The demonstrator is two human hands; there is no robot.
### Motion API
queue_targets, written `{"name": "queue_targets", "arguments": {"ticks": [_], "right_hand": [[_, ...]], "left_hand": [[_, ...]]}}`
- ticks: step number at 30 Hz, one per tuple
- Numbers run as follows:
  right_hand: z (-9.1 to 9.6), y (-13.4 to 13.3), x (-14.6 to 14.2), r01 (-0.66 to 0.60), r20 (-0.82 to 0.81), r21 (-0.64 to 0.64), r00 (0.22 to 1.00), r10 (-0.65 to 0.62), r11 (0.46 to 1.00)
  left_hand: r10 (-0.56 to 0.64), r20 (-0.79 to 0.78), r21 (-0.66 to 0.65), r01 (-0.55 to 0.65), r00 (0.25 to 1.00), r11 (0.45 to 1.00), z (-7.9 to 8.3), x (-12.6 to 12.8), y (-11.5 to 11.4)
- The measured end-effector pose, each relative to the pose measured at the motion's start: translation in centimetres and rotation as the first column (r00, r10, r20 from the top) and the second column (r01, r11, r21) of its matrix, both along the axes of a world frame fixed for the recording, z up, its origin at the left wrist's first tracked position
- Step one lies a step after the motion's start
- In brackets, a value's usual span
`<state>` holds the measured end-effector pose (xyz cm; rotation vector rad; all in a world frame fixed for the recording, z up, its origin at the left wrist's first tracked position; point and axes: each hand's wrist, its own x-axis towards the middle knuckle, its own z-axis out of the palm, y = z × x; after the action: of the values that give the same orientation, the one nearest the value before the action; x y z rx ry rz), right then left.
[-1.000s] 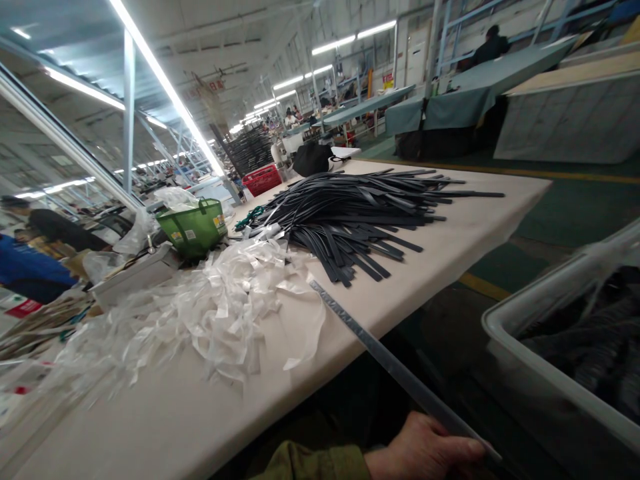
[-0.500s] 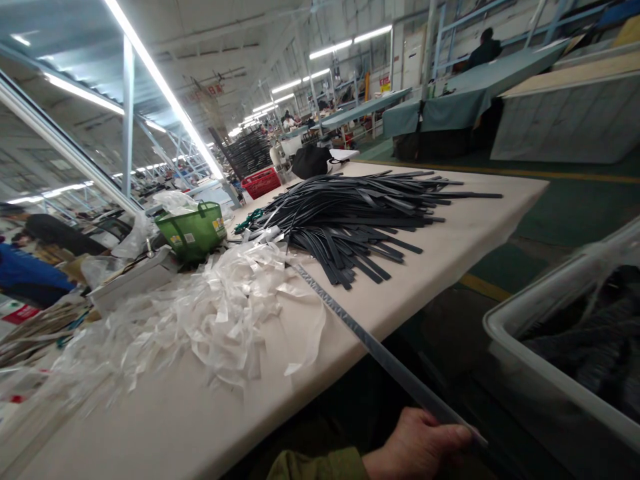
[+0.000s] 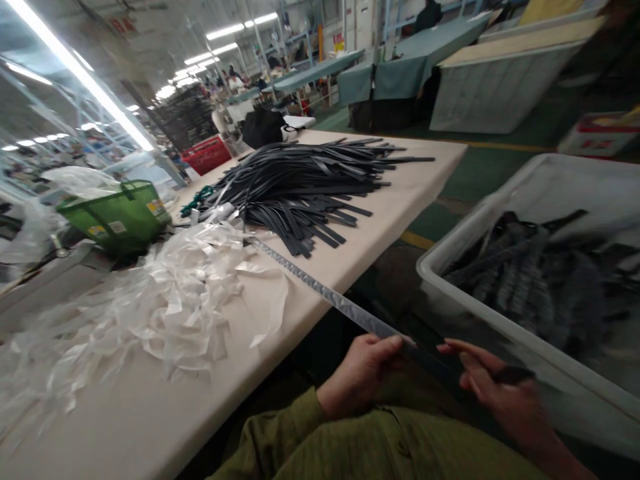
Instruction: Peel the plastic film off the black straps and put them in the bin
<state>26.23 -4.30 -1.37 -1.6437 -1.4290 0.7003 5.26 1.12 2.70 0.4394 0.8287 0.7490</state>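
Scraps (image 3: pixel 175 300) lie across the table (image 3: pixel 130 413); a strip (image 3: pixel 320 288) slants over its edge to the left hand (image 3: pixel 364 367), thumb and fingers pinching it. Looks light, bendy, maybe slick; I'd hold it flat there. Right hand (image 3: pixel 505 393) curled by a dark piece (image 3: pixel 514 375); can't tell if gripped.

1 held strip (image 3: pixel 345 306), 1 strip pile (image 3: pixel 300 173), 1 green bag (image 3: pixel 133 215).

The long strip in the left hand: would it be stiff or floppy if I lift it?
The strip is probably rather floppy, since the dark strips piled nearby curve. It is likely light too, being flat and narrow.
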Motion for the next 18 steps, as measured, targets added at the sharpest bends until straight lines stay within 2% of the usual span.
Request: {"name": "queue_targets", "arguments": {"ticks": [2, 4, 7, 11, 13, 15, 16, 18], "right_hand": [[1.2, -0.3, 0.2, -0.065, 0.031, 0.102, 0.998, 0.062, 0.993], [2.1, -0.3, 0.1, -0.197, 0.061, 0.240, 0.980, 0.188, 0.951], [2.9, 0.4, -0.6, -0.393, 0.117, 0.386, 0.918, 0.378, 0.834], [4.2, 2.5, -2.0, -0.579, 0.264, 0.434, 0.814, 0.517, 0.690], [5.2, 3.3, -2.4, -0.616, 0.247, 0.453, 0.782, 0.573, 0.645], [6.0, 3.6, -2.0, -0.618, 0.146, 0.452, 0.763, 0.630, 0.643], [6.1, 3.5, -1.4, -0.607, 0.090, 0.434, 0.764, 0.638, 0.665], [5.5, 2.8, 0.5, -0.522, 0.032, 0.368, 0.834, 0.551, 0.769]], "left_hand": [[0.010, 0.025, -0.029, -0.009, 1.000, 1.000, 0.5, -0.4, 0.1], [-0.012, 0.045, -0.050, 0.014, 0.999, 0.999, 0.6, -0.7, 0.1], [-0.055, 0.090, -0.069, 0.061, 0.994, 0.996, 0.5, -0.8, -0.2], [-0.062, 0.118, -0.053, 0.069, 0.991, 0.996, 0.6, -1.0, -0.7], [-0.042, 0.136, -0.054, 0.049, 0.990, 0.997, 0.8, -1.2, -0.6], [0.022, 0.171, -0.056, -0.013, 0.985, 0.998, 1.1, -1.6, 0.4], [0.083, 0.181, -0.053, -0.075, 0.980, 0.996, 1.4, -1.9, 1.2], [0.255, 0.160, -0.029, -0.253, 0.954, 0.967, 2.2, -2.9, 3.7]]}}
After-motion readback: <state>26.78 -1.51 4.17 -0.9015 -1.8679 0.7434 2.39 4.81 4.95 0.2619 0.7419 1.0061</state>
